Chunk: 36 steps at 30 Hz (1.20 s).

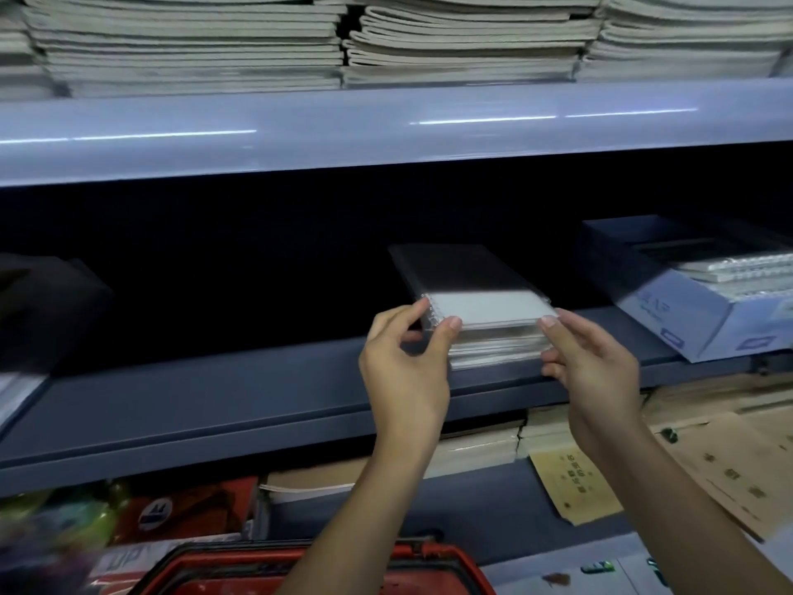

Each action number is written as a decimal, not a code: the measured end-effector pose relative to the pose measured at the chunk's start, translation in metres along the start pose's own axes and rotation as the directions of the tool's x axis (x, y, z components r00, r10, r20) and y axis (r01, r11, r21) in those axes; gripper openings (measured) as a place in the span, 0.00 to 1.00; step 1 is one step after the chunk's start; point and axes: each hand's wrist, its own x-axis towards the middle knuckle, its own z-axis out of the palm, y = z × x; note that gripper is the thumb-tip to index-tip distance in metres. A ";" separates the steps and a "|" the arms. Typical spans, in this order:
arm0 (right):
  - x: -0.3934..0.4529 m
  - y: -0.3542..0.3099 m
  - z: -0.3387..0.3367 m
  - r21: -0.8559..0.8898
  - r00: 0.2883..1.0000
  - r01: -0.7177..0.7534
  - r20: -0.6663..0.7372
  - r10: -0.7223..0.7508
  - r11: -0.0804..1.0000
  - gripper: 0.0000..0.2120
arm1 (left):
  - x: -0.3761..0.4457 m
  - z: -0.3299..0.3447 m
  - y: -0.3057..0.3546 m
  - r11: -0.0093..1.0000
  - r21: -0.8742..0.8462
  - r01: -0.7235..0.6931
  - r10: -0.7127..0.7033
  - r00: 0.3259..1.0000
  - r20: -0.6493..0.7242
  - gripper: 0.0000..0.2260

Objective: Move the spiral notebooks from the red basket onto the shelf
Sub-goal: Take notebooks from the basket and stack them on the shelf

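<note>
A small stack of plastic-wrapped spiral notebooks [493,311] lies half on the dark blue middle shelf [214,401], its near end sticking out over the shelf's front. My left hand [403,362] pinches the stack's spiral-bound left corner between thumb and fingers. On the other side, my right hand [588,362] grips the right corner, thumb on top. The red basket [446,564] shows at the bottom edge beneath my forearms; its contents are hidden.
A blue-white carton [695,319] holding more spiral notebooks sits on the same shelf to the right. Stacks of grey exercise books [343,40] fill the shelf above. Brown paper envelopes [708,465] and coloured packets [64,517] lie on the lower level. A dark object [38,311] occupies the shelf's left end.
</note>
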 end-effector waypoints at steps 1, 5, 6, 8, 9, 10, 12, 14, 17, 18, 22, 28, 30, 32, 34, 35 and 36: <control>0.003 0.001 0.004 -0.003 1.000 -0.005 -0.022 0.005 1.000 0.12 | 0.005 0.002 0.000 1.000 0.020 -0.006 0.006 1.000 -0.003 0.15; 0.017 0.002 0.015 -0.013 0.995 0.009 -0.098 -0.010 1.000 0.14 | 0.017 0.014 -0.003 0.999 0.054 -0.006 0.006 1.000 0.002 0.17; 0.019 0.002 0.016 -0.018 0.994 0.008 -0.110 -0.010 1.000 0.15 | 0.017 0.016 -0.002 0.999 0.051 -0.003 0.003 1.000 0.009 0.17; 0.017 0.002 0.018 -0.014 0.993 0.001 -0.120 -0.003 1.000 0.16 | 0.015 0.016 -0.001 0.998 0.062 -0.008 0.007 1.000 0.027 0.18; 0.013 0.001 0.019 -0.008 0.993 -0.004 -0.122 0.003 1.000 0.17 | 0.013 0.013 -0.001 0.998 0.068 -0.012 0.010 0.999 0.036 0.18; 0.007 0.000 0.019 0.000 0.992 -0.009 -0.125 0.009 1.000 0.18 | 0.010 0.008 0.000 0.997 0.072 -0.014 0.010 0.999 0.045 0.19; -0.009 -0.005 0.016 -0.003 0.992 -0.008 -0.123 0.007 1.000 0.17 | 0.006 -0.004 0.000 0.998 0.068 -0.015 0.011 0.999 0.050 0.20; -0.030 -0.009 0.013 -0.025 0.996 -0.015 -0.087 0.013 1.000 0.14 | -0.001 -0.019 0.002 0.998 0.065 -0.008 0.005 0.999 0.049 0.19; -0.068 -0.010 0.011 -0.062 0.999 -0.051 0.010 0.052 0.997 0.11 | -0.017 -0.042 0.005 0.998 0.070 0.001 -0.006 0.998 0.059 0.18; -0.081 -0.008 0.012 -0.083 0.997 -0.066 0.040 0.069 0.994 0.11 | -0.023 -0.050 0.004 0.997 0.073 0.010 -0.015 0.998 0.062 0.18; -0.131 0.002 0.010 -0.169 0.977 -0.122 0.152 0.149 0.978 0.09 | -0.054 -0.083 -0.004 0.996 0.078 0.045 -0.048 0.998 0.033 0.14; -0.198 0.071 -0.013 -0.358 0.866 -0.373 0.195 0.460 0.856 0.07 | -0.139 -0.145 -0.073 0.957 0.014 0.291 -0.291 0.957 0.005 0.06; -0.216 0.108 -0.027 -0.411 0.806 -0.483 0.136 0.576 0.773 0.06 | -0.178 -0.163 -0.113 0.848 0.129 0.515 -0.523 0.851 0.042 0.07; -0.230 0.147 -0.040 -0.527 0.770 -0.508 0.077 0.633 0.682 0.06 | -0.211 -0.177 -0.149 0.724 0.298 0.622 -0.665 0.744 0.061 0.06; -0.244 0.179 -0.052 -0.675 0.741 -0.475 0.040 0.671 0.565 0.07 | -0.237 -0.188 -0.165 0.630 0.521 0.576 -0.722 0.682 0.119 0.08; -0.251 0.190 -0.056 -0.713 0.723 -0.474 0.020 0.691 0.516 0.06 | -0.246 -0.190 -0.166 0.587 0.637 0.499 -0.723 0.678 0.135 0.09; -0.257 0.199 -0.059 -0.727 0.702 -0.484 0.010 0.712 0.486 0.03 | -0.254 -0.192 -0.168 0.551 0.725 0.414 -0.712 0.686 0.150 0.11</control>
